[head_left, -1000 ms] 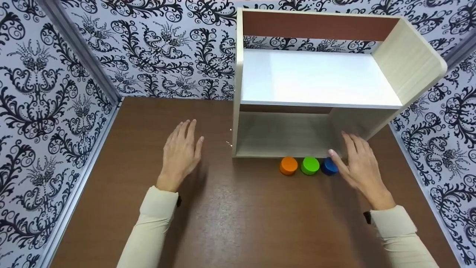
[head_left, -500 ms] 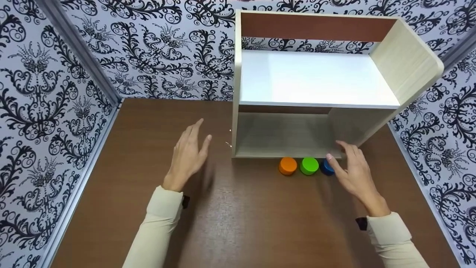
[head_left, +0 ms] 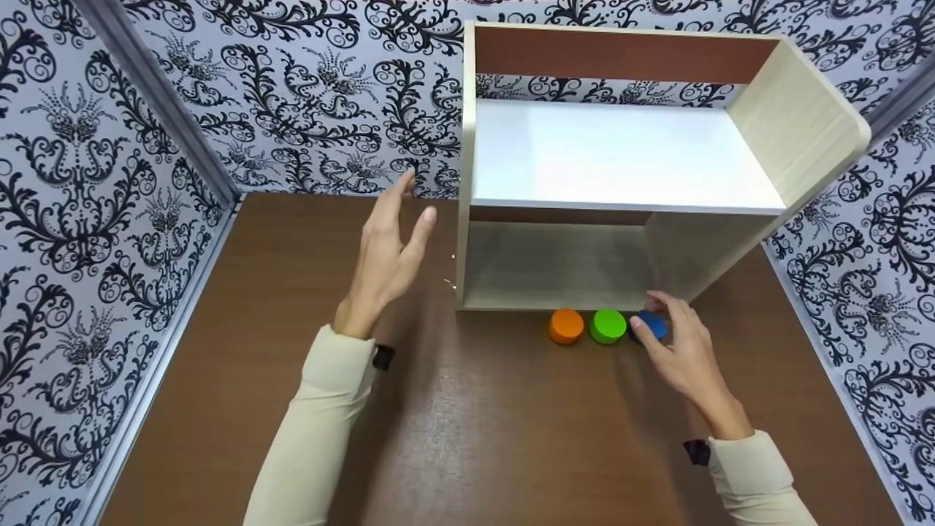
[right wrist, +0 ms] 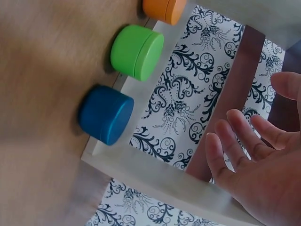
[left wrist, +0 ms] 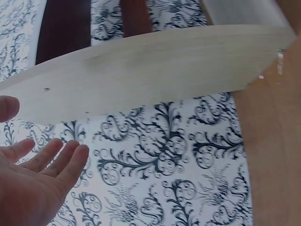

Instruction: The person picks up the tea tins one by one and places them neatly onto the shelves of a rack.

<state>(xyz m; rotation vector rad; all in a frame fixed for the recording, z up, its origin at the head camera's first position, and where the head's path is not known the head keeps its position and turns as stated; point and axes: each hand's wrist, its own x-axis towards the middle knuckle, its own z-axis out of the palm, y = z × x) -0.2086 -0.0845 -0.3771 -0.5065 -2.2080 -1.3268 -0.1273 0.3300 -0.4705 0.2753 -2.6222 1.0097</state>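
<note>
Three small round lidded jars stand in a row at the front edge of the shelf unit (head_left: 628,157): an orange jar (head_left: 566,326), a green jar (head_left: 608,326) and a blue jar (head_left: 652,325). My right hand (head_left: 683,358) hovers over the blue one with thumb and fingers spread, partly covering it in the head view. A gap between that hand and the blue jar (right wrist: 106,115) shows in the right wrist view. Left of the unit, my left hand (head_left: 387,256) is raised, fingers apart and holding nothing, near the side panel (left wrist: 150,70).
The two-level unit has a white upper shelf and a wood-tone lower compartment, on a brown table (head_left: 497,438). Patterned walls (head_left: 307,95) enclose the back and both sides. A small shiny mark lies on the table by the unit's left side.
My left hand has moved up and right, closer to the unit's side. My right hand has shifted left and toward me, over the blue jar. The jars stay in place.
</note>
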